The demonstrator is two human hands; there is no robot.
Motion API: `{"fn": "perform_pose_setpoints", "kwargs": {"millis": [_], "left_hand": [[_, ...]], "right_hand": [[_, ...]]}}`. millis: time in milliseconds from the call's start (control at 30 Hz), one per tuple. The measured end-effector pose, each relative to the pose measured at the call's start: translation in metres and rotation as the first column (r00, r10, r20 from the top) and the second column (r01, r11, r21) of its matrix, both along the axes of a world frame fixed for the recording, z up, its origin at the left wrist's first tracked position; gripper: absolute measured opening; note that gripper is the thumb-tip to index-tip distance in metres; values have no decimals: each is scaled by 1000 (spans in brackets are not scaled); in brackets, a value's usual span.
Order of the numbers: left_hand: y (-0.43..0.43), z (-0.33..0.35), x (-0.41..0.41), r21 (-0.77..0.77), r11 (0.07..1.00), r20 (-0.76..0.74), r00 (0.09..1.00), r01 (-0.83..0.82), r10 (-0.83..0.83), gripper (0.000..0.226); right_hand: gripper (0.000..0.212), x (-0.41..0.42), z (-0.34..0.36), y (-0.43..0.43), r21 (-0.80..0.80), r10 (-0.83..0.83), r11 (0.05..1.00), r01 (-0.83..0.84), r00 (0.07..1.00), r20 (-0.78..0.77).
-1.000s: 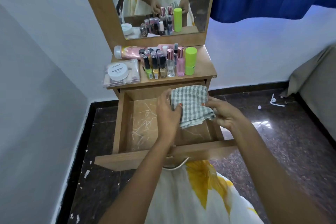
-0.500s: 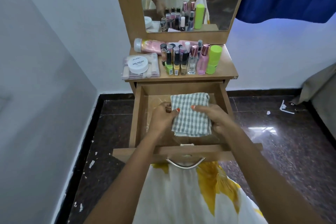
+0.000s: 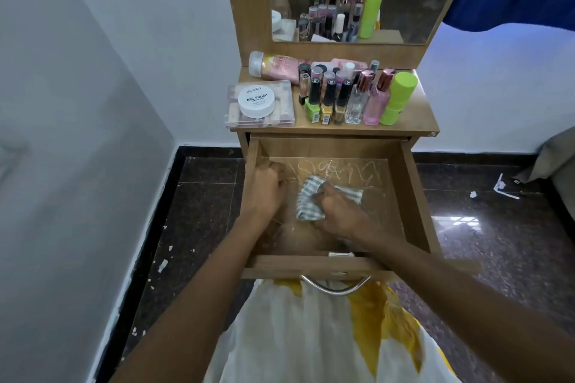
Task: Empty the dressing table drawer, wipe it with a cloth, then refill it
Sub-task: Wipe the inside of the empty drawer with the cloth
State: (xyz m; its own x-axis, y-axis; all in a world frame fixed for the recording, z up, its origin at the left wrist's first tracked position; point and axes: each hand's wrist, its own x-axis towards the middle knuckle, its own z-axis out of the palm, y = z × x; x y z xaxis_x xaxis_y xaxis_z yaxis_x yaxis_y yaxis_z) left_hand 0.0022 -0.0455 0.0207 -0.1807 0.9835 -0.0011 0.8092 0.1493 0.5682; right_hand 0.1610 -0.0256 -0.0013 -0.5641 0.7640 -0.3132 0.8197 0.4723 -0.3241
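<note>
The lid of the round white tub [image 3: 256, 99], which sits on the clear box [image 3: 281, 120], says "zudio" and "NAIL POLISH". The tiny words below are too small to read.

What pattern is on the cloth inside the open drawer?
A grey-green and white check on the cloth, bunched in the right hand; the head view shows it.

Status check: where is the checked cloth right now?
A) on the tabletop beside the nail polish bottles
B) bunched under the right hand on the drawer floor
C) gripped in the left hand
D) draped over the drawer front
B: the right hand grips the bunched checked cloth down on the floor of the open drawer.
</note>
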Motion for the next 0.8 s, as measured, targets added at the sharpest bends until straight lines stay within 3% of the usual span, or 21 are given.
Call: {"fn": "perform_pose_setpoints", "kwargs": {"millis": [67, 167, 300, 367, 433, 600, 667, 733, 800], "left_hand": [[-1, -5, -6, 43, 999, -77, 997, -12, 15, 30], [-1, -12, -17, 103, 995, -139, 990, -17, 31, 46], [-3, -20, -28, 12, 999, -69, 996, -49, 49, 72], [-6, -23, -29, -62, 997, -20, 998, -53, 52, 73], [-8, -27, -29, -77, 996, -4, 999, -48, 48, 73], [-9, -28, -24, -57, 996, -113, 992, -71, 64, 67], [-9, -28, -24, -52, 997, -144, 988, -62, 54, 64], [-8, -29, -25, -45, 998, -168, 985, -51, 42, 62], [-8, -29, -25, -37, 998, -167, 985, -50, 43, 60]], "right_hand": [[63, -1, -1, 0, -58, 56, 997, -53, 997, 56], [76, 1, 2, 4, -13, 140, 990, -140, 988, 69], [82, 9, -9, 5, -16, 258, 966, -259, 948, 187], [89, 11, -19, 4, 7, 288, 954, -298, 929, 233], [113, 11, -28, 7, 39, 278, 954, -296, 928, 246], [126, 2, -39, 23, 12, 188, 981, -194, 961, 203], [118, -7, -37, 30, -7, 141, 990, -142, 977, 158], [91, -16, -35, 32, 11, 113, 993, -115, 984, 141], [81, -26, -39, 37, 45, 115, 992, -122, 985, 127]]}}
